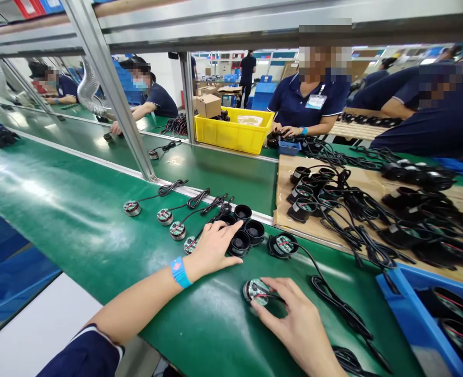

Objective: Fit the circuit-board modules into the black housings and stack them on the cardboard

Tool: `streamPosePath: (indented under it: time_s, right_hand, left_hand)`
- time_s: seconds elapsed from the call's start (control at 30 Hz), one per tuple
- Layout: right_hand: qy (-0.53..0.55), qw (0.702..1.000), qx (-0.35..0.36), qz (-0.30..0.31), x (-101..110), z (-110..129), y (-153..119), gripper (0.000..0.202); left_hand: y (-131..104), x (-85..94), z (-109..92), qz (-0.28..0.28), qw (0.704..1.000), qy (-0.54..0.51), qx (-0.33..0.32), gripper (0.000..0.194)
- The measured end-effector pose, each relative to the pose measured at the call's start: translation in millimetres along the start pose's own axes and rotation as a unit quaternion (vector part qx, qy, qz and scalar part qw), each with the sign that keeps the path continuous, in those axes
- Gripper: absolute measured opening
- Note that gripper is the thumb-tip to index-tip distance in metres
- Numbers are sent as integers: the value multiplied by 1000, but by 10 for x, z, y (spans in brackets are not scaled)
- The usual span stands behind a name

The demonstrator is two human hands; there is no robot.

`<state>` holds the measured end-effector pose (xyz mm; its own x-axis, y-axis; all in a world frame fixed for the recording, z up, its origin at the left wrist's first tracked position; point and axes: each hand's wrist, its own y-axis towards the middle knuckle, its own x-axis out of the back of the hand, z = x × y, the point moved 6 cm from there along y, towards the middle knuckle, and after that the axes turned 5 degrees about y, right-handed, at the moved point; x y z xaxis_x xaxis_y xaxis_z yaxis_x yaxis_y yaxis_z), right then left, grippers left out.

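Between the thumb and fingers of my right hand (294,314) is a small round motor (256,291) with a green circuit board on top and a black cable. My left hand (215,246), a blue band at its wrist, reaches over a group of black round housings (254,231) with its fingers spread. Beside it, a row of similar motors (177,230) with coiled cables lies on the green table (109,251). A black housing with a motor inside (283,244) sits to the right, its cable (341,303) running toward the front.
A blue bin (407,314) with housings stands at the right. Behind it, cardboard (284,209) carries more housings and cables. A yellow bin (231,133) stands farther back. A metal post (113,94) rises at the left. Several people work across the table.
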<state>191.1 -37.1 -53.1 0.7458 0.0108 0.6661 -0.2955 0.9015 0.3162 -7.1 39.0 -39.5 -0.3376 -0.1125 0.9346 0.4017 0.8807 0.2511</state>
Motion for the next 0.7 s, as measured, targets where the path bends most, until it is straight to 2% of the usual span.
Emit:
streamPosePath:
  time_s: [0.07, 0.17, 0.27, 0.37, 0.43, 0.53, 0.7]
  right_hand:
    - [-1, 999, -15, -38, 210, 18, -68, 34]
    - [-10, 995, -31, -99, 501, 93, -147, 38]
    - [-15, 992, -6, -129, 611, 205, -143, 39]
    - [-30, 993, 25, -116, 516, 263, -72, 39]
    - [-34, 995, 43, -85, 398, 278, -12, 38]
    - [-36, 997, 68, -27, 259, 304, 47, 35]
    - [-90, 993, 65, 41, 235, 287, 47, 36]
  left_hand:
    - [-40, -55, -51, 0, 1000, -4, -22, 96]
    - [-235, -120, -224, 13, 995, -61, -74, 93]
    - [-427, -187, -400, 41, 982, -151, -105, 102]
    - [-498, -283, -464, 73, 966, -227, -99, 115]
    - [-492, -366, -446, 100, 951, -282, -76, 118]
    - [-459, -457, -388, 123, 933, -336, -38, 102]
    - [-433, -458, -411, 120, 940, -316, -50, 75]
